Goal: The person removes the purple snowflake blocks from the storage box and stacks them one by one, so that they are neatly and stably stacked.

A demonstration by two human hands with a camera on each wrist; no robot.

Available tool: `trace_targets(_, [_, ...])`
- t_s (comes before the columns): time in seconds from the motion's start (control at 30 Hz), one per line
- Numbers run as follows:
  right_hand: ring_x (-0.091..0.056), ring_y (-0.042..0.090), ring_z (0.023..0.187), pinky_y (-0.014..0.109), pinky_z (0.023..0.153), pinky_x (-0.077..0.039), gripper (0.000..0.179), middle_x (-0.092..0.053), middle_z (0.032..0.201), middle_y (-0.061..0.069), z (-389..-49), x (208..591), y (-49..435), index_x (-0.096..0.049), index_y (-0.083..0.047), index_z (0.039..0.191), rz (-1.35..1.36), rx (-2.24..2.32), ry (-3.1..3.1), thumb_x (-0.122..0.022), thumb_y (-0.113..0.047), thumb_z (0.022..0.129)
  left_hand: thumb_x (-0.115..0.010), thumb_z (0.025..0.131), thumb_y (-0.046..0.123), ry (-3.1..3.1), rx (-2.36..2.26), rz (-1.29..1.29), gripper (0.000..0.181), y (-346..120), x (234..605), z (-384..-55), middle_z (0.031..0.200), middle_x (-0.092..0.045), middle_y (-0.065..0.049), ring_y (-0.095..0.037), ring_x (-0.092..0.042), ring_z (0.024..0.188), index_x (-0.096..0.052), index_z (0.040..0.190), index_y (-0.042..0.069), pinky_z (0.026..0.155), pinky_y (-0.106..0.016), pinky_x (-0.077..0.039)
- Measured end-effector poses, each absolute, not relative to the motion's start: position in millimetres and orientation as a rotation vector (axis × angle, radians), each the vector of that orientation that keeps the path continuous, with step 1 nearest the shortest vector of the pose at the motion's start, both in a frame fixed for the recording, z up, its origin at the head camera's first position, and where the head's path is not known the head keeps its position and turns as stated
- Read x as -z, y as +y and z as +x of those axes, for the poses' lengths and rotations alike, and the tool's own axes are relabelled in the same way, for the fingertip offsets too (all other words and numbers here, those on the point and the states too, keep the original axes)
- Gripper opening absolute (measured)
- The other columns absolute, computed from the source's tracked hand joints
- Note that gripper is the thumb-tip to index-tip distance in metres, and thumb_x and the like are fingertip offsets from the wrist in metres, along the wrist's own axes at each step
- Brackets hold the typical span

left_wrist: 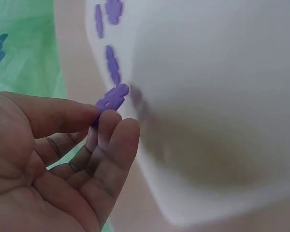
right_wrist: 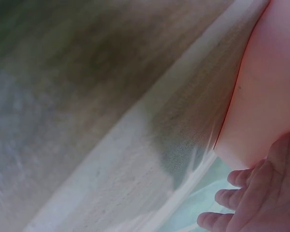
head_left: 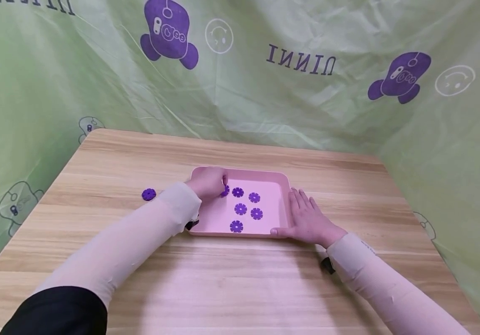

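My left hand (head_left: pixel 208 181) is over the left half of a pink tray (head_left: pixel 244 234), pinching a purple notched snowflake disc (left_wrist: pixel 113 99) between thumb and fingertips. Several like purple discs (head_left: pixel 257 213) lie spread over the middle of the tray floor. Another purple disc (head_left: pixel 149 194) lies on the tabletop, left of the tray. My right hand (head_left: pixel 310 220) rests against the tray's right wall with fingers straight, its thumb at the front rim corner. In the right wrist view, the fingers (right_wrist: pixel 227 198) extend beside the pink wall.
The tray stands on a wood-grain table (head_left: pixel 240 279). A green printed curtain (head_left: pixel 265 102) hangs behind the table and along its sides. Dark wrist straps (head_left: pixel 327 265) show under the sleeves.
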State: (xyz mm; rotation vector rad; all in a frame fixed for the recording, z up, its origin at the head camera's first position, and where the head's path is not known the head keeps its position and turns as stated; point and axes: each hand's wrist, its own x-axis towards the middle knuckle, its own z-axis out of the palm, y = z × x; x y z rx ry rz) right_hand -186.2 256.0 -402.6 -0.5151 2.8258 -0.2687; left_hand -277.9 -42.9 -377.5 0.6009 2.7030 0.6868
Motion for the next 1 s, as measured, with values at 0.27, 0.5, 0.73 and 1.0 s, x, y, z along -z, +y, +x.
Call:
trace_targets(0.27, [-0.005, 0.052, 0.152, 0.064, 0.121, -0.007, 0.127, -0.007, 0.164, 0.035, -185, 403, 259, -0.007, 0.017, 0.156, -0.499, 0.308, 2.828, -0.065, -0.073, 0.087, -0.061, 0.092, -0.003, 2.59, -1.006, 0.491, 0.008, -65, 365, -283, 0.093, -0.068, -0.013, -0.024, -0.063, 0.081, -0.064, 0.1, -0.001, 0.071, -0.033, -0.056])
trace_targets(0.5, [-0.004, 0.052, 0.152, 0.064, 0.121, -0.006, 0.127, -0.007, 0.165, 0.035, -185, 404, 258, -0.007, 0.017, 0.156, -0.5, 0.32, 2.824, -0.065, -0.072, 0.087, -0.062, 0.095, -0.001, 2.563, -1.168, 0.461, 0.006, -101, 367, -284, 0.091, -0.067, -0.013, -0.027, -0.064, 0.081, -0.066, 0.099, -0.004, 0.067, -0.031, -0.055])
trace_targets(0.73, [-0.005, 0.052, 0.151, 0.064, 0.121, -0.007, 0.127, -0.007, 0.164, 0.035, -185, 401, 256, -0.007, 0.017, 0.156, -0.505, 0.311, 2.815, -0.065, -0.073, 0.087, -0.057, 0.097, -0.004, 2.522, -1.287, 0.343, 0.011, -129, 371, -283, 0.093, -0.067, -0.016, -0.024, -0.064, 0.083, -0.063, 0.105, -0.008, 0.078, -0.039, -0.059])
trace_targets(1.0, [-0.001, 0.052, 0.152, 0.062, 0.122, -0.006, 0.127, -0.006, 0.163, 0.037, -185, 400, 256, -0.01, 0.018, 0.155, -0.53, 0.284, 2.828, -0.064, -0.074, 0.087, -0.056, 0.097, -0.005, 2.539, -1.295, 0.305, 0.012, -150, 375, -278, 0.091, -0.068, -0.017, -0.025, -0.066, 0.083, -0.062, 0.105, -0.011, 0.078, -0.04, -0.06])
